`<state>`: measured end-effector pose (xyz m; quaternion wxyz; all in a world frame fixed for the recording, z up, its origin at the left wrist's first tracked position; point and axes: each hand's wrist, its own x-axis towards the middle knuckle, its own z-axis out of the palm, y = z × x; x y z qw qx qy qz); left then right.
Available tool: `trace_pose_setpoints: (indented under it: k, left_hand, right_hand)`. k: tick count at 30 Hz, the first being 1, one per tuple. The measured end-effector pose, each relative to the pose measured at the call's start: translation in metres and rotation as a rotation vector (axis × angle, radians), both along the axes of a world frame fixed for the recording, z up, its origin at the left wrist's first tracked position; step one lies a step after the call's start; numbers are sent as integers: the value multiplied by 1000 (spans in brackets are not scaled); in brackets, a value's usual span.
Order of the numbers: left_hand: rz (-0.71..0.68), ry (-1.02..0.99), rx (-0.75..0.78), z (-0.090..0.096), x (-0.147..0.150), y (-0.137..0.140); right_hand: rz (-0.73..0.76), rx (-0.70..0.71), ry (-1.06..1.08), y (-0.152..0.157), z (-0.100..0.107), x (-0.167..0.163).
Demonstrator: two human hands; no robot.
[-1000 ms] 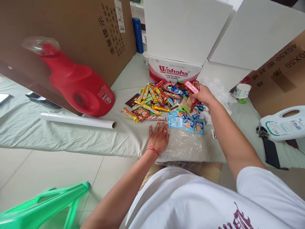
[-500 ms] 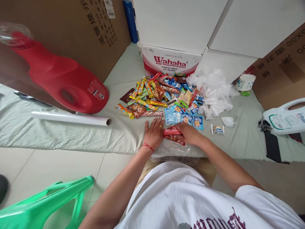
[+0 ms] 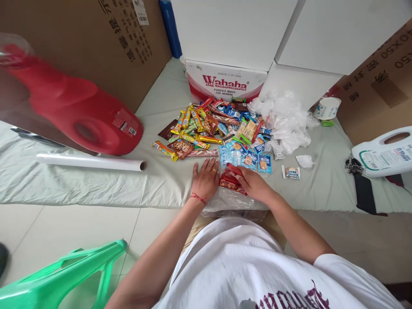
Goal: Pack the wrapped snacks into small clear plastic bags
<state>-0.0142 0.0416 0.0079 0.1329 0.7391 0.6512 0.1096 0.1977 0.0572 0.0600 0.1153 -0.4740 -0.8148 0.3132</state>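
My left hand (image 3: pixel 206 180) lies flat at the table's front edge, fingers spread, beside the left end of some red-wrapped snack bars (image 3: pixel 232 184). My right hand (image 3: pixel 253 182) is closed on a red snack bar (image 3: pixel 234 168), which it holds tilted just above the others. Beneath them a clear plastic bag (image 3: pixel 227 201) spreads over the table edge. Light-blue biscuit packets (image 3: pixel 248 159) lie just beyond my hands. Farther back is a heap of mixed wrapped snacks (image 3: pixel 210 124), with yellow, brown, red and blue wrappers.
Crumpled clear plastic (image 3: pixel 286 122) sits right of the heap, near a small biscuit packet (image 3: pixel 291 173). A big red bottle (image 3: pixel 86 111) and a white roll (image 3: pixel 90 162) lie left. A white jug (image 3: pixel 386 156) and a phone (image 3: pixel 365 193) lie right. Behind stands a Wahaba-style carton (image 3: pixel 225 81).
My right hand has tipped the red bar up from lying level, uncovering more of the red bars below it. My left hand stays flat. The whole view has shifted slightly.
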Motion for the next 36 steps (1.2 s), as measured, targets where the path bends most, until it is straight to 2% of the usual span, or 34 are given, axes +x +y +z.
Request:
trace_pose_setpoints:
  k: [2,4,9,11,15,19,22,27,30,33,36]
  left_hand:
    - [3,6,13,-2,1,0]
    - [7,5,24,-3,1,-1]
    - [0,-10,39,-5,0,-3]
    - [-4,-17,42,-6,0,-3]
    - [-9,-39,46,-6,-2,-3]
    - [5,-82,24,-5,-4,-2]
    - [11,-96,4,-3,-6,-1]
    - [5,-79,-2,-3,-6,-1]
    - [10,-76,22,-6,-5,-1]
    - [16,-78,41,-8,-4,-1]
    - [15,-72,34,-8,-3,-1]
  right_hand:
    - [-83,-5,65,-1,4,5]
    - [-130,55,64,-7,4,5]
    - [-78,349,-190,-36,-17,-14]
    - [-44,397,-292,-46,-28,-20]
    - [-84,404,-374,-55,-39,-21]
    - [-133,344,-389,-45,-36,-15]
    - [-56,288,-357,-28,-32,-5]
    - [170,236,-201,4,-25,21]
    - [156,199,-140,11,-19,22]
    - [75,260,-218,8,-12,9]
    - [92,372,-317,-2,-9,0]
